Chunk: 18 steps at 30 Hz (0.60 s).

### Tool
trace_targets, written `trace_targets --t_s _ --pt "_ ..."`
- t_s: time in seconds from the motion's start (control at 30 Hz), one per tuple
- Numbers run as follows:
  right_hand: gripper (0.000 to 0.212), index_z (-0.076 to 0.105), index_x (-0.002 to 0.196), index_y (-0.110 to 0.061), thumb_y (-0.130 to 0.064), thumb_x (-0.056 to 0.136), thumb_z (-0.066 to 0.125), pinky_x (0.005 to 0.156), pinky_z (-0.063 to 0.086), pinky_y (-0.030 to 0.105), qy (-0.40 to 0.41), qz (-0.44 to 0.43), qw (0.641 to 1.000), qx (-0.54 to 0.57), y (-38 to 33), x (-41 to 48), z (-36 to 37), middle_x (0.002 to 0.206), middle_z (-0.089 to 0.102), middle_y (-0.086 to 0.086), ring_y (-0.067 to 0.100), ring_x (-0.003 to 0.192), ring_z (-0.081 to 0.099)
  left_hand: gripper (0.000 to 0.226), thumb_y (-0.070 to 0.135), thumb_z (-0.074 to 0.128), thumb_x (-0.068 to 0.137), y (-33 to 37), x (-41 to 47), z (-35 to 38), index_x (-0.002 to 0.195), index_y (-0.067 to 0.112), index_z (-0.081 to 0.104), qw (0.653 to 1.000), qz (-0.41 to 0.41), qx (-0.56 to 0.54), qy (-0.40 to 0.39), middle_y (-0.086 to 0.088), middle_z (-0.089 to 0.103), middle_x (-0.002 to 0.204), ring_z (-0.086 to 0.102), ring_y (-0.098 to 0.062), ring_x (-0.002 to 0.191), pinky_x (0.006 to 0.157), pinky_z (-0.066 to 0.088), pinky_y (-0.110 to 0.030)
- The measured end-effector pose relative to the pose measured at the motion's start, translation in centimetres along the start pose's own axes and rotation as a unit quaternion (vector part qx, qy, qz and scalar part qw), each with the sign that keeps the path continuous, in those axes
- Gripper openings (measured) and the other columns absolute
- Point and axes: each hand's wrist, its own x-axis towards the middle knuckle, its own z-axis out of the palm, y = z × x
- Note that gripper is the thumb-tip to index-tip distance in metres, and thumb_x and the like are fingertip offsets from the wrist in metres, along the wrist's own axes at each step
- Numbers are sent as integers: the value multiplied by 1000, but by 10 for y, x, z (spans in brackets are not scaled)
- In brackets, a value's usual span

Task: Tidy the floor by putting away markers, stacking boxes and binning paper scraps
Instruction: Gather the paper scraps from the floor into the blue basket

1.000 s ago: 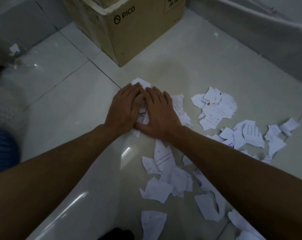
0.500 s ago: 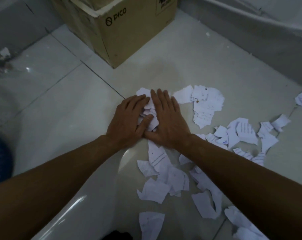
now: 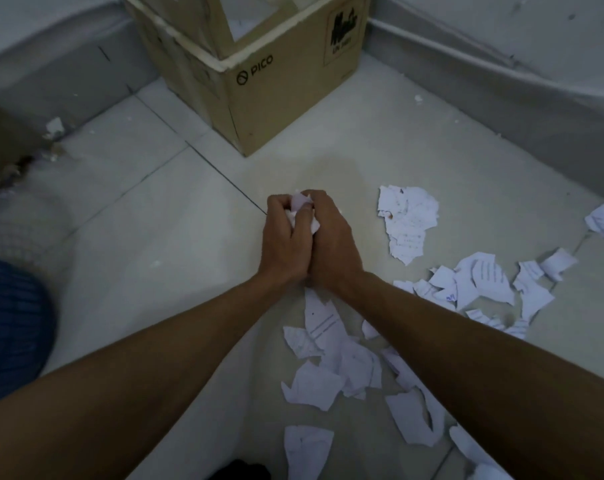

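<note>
Near the cardboard box (image 3: pixel 259 98), fingers (image 3: pixel 275 206): both sets are clenched round a wad of paper scraps (image 3: pixel 299 211), just short of the box's near corner.
Hands: left hand (image 3: pixel 285 244) and right hand (image 3: pixel 333 244) are pressed together, heels touching.
Grip: the wad is best squeezed compact, so nothing is shed when it is lifted.
Bin: none is seen; the box's open top may be meant.
Remainder: loose scraps (image 3: pixel 328 358) are left on the floor (image 3: pixel 155 271), farther from the box than the hands.
</note>
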Motion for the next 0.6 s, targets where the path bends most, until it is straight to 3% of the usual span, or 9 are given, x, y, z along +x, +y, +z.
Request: trace_targets --t_s 0.17,0.3,0.43,0.5,0.53,0.6 --pt "44 61 108 3 -35 96 41 82 54 45 25 -18 1000 3 -28 14 -10 98 66 16 26 89 65 25 36 43 102 36 8 -4 109 13 49 993 -74 -87 20 -6 65 103 63 -14 95 81 50 -29" --pt "28 63 100 5 -20 98 51 77 55 46 44 -98 993 -40 -50 21 -11 91 65 18 28 83 64 27 41 40 102 54 7 -17 108 16 48 992 -55 -96 55 1 64 100 62 -7 91 78 48 -24" --pt "27 60 92 -3 -27 94 48 71 52 46 40 -66 997 29 -80 28 -3 86 62 14 26 79 60 21 39 39 102 74 8 -50 118 25 42 989 -49 -98 95 4 61 109 60 -4 94 75 47 -22" --pt "11 53 84 -12 -21 88 49 68 50 47 10 -63 995 78 -100 31 1 80 58 11 26 73 54 26 42 39 100 83 9 -72 118 25 49 989 -57 -95 102 5 63 110 60 -3 93 76 47 -24" --pt "6 49 82 -15 -17 86 52 64 48 45 6 -79 994 80 -111 33 3 76 55 8 23 70 51 28 43 40 100 88 9 -86 116 24 53 988 -55 -93 110 5 64 111 61 -5 96 79 47 -26" --pt "15 49 83 -18 -10 85 62 61 46 35 0 -114 991 77 -135 40 11 76 57 5 19 68 53 27 38 43 99 100 7 -117 107 20 60 986 -38 -91 137 4 68 105 63 -10 99 83 49 -29"
